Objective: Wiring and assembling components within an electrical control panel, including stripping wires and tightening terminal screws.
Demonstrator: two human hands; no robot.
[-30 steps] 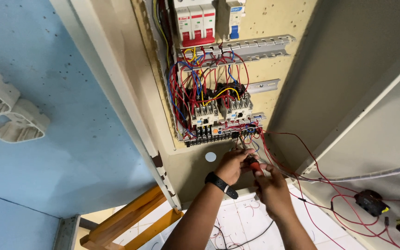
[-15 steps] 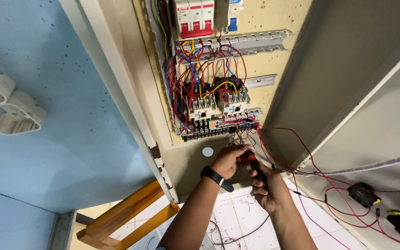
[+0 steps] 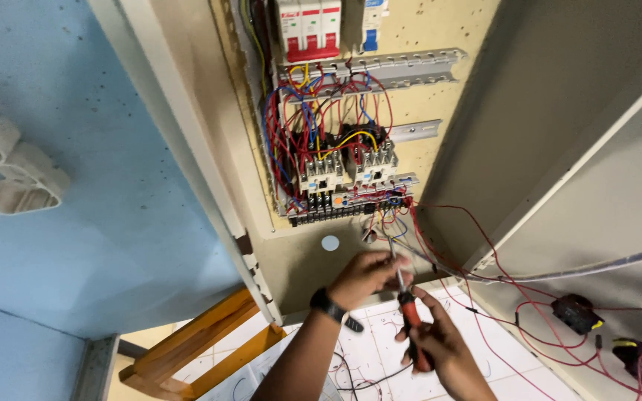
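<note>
Both forearms rise from the lower edge, converging mid-frame. Left hand [image 3: 365, 275] — fingers curled, palm turned away — is raised highest (a dark band circles its wrist). Right hand [image 3: 440, 345] sits just below and beside it — fingers closed in a grip, thumb up.

I saw red-and-white breakers [image 3: 308, 28] topping the panel, a white fitting [image 3: 5, 174] on the blue wall [image 3: 98, 223], and a wooden frame [image 3: 202, 345] below.
</note>
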